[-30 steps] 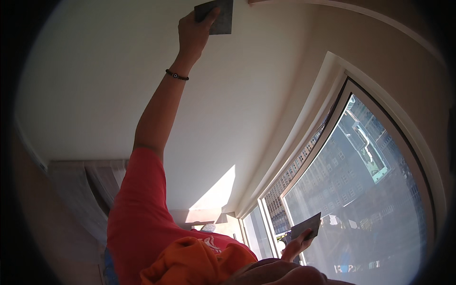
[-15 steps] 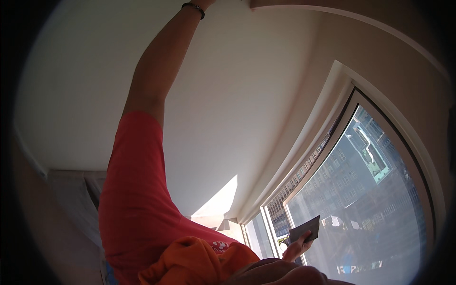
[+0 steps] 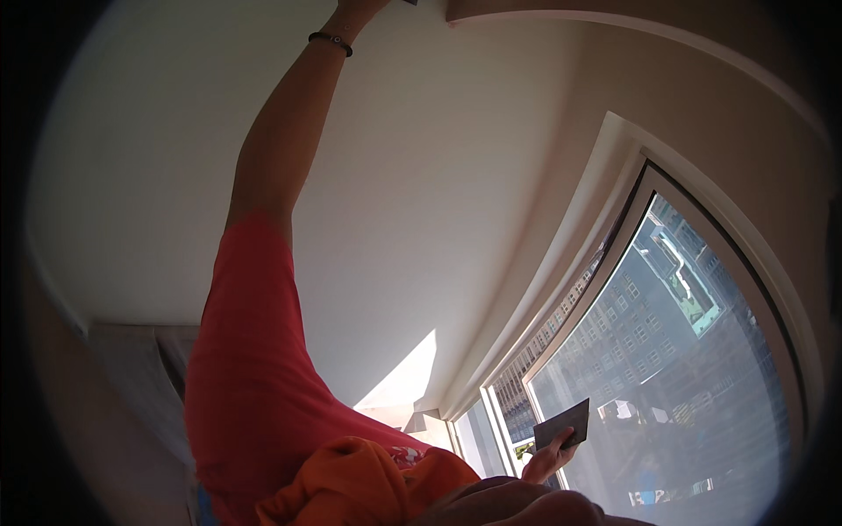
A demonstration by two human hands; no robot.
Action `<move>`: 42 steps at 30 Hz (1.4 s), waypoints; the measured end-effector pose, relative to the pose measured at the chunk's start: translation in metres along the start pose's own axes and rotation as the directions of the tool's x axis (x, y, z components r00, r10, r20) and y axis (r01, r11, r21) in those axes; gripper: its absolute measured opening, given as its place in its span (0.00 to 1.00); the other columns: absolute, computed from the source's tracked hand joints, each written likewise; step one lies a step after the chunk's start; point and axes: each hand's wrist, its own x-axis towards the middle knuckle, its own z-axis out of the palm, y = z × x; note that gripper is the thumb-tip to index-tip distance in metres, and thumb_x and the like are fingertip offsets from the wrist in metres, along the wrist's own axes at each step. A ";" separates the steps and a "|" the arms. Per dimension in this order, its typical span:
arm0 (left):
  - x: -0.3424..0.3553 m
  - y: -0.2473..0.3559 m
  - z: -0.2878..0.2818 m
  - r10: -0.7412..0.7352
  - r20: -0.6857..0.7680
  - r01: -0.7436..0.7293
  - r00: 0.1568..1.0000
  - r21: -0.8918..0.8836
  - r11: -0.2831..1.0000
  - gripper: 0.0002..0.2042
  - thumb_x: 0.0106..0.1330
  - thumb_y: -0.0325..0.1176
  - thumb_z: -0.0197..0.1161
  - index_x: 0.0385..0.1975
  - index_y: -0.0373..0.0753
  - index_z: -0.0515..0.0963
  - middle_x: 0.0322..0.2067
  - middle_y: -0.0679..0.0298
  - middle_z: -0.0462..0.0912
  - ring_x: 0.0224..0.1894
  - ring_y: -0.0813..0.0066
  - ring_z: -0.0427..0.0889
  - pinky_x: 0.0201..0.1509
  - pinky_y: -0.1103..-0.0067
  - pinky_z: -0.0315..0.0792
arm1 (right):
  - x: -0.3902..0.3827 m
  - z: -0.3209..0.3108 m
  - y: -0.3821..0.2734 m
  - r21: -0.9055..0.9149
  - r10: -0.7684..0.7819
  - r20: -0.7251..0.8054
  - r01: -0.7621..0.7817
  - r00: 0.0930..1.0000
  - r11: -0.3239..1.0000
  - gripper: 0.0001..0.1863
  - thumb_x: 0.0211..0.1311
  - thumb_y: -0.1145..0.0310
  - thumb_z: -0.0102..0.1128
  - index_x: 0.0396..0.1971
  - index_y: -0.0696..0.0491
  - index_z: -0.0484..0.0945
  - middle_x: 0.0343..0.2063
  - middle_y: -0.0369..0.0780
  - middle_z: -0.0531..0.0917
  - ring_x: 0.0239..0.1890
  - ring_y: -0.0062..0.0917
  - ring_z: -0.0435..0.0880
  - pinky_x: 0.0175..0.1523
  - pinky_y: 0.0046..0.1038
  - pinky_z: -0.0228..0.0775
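Observation:
My left arm, in a red sleeve, stretches up along the left of the head view, a dark bracelet [image 3: 331, 42] round its wrist. Only part of my left hand [image 3: 358, 10] shows at the top edge, its fingers cut off by the frame. Beside it peeks a small dark edge of something, too little to name. At the lower right, my right hand [image 3: 548, 458] grips a dark, flat rectangular piece [image 3: 561, 423] in front of the window. Its fingers wrap over the near edge of the piece.
A large framed window [image 3: 649, 368] fills the right side, with buildings behind the glass. A pale smooth surface [image 3: 421, 175] spans the middle, with a bright sunlit patch. Grey curtain-like fabric [image 3: 145, 377] hangs at the left. Bunched orange cloth [image 3: 351, 482] lies at the bottom.
My left arm has shifted a little left and down, so more of the hand and a small dark edge now show. My right hand and the dark piece have hardly moved.

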 end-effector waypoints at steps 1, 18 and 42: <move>-0.004 0.000 -0.004 0.004 0.044 -0.008 0.999 0.099 0.995 0.15 0.76 0.36 0.58 0.51 0.31 0.81 0.48 0.55 0.86 0.49 0.61 0.85 0.52 0.69 0.78 | 0.000 -0.001 0.001 0.023 0.008 -0.003 -0.008 1.000 1.000 0.30 0.81 0.56 0.51 0.70 0.64 0.65 0.63 0.51 0.75 0.61 0.35 0.77 0.65 0.34 0.69; -0.027 -0.019 0.043 0.657 0.085 -0.467 0.749 0.771 0.433 0.19 0.74 0.35 0.59 0.62 0.39 0.76 0.62 0.61 0.78 0.66 0.61 0.73 0.71 0.49 0.63 | 0.001 0.000 0.012 -0.005 0.017 0.029 -0.017 0.999 1.000 0.30 0.81 0.54 0.51 0.67 0.65 0.68 0.60 0.51 0.78 0.57 0.34 0.79 0.61 0.33 0.71; -0.024 -0.011 0.046 0.694 -0.014 -0.415 0.720 0.793 0.446 0.17 0.74 0.34 0.57 0.59 0.39 0.77 0.56 0.62 0.82 0.60 0.64 0.78 0.70 0.47 0.63 | -0.008 0.001 0.006 0.025 0.032 -0.002 -0.031 1.000 0.999 0.28 0.81 0.56 0.51 0.67 0.64 0.69 0.59 0.49 0.78 0.56 0.33 0.79 0.61 0.33 0.72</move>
